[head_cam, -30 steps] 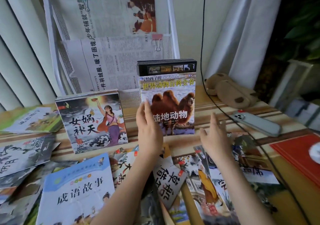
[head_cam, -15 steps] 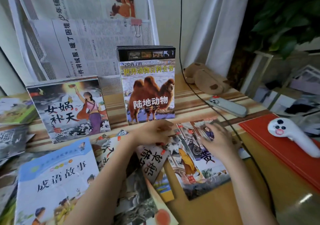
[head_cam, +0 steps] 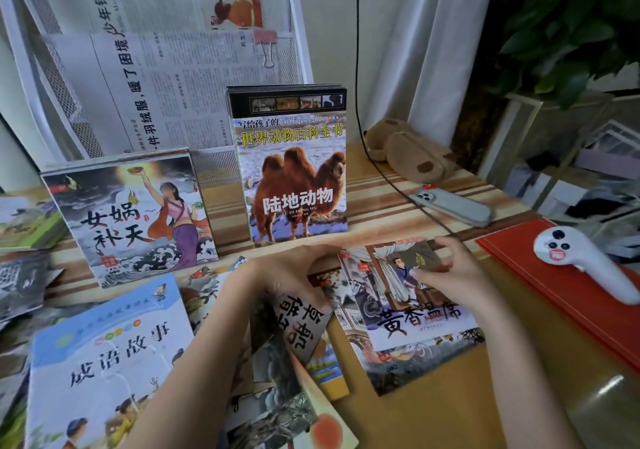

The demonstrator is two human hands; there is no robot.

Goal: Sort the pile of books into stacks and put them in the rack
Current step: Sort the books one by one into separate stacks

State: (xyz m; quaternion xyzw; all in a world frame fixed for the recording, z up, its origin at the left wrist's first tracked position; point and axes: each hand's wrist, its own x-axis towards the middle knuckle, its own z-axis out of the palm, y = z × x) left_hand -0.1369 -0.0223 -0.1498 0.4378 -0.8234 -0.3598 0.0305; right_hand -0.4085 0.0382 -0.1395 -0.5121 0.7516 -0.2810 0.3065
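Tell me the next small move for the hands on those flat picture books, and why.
Probably lift the picture book with the man at the curtain off the heap. The right hand already pinches its far edge, thumb on the cover, and the left hand rests on its left side. It lies topmost and loose, while two stacks already stand at the rack.

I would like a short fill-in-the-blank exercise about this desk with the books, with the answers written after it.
1. The animal on the cover of the upright book is a ____.
2. The right hand holds a picture book between thumb and ____.
3. The white handheld device lies on a ____ folder.
4. The pink clip is fastened to a ____.

Answers: camel; fingers; red; newspaper
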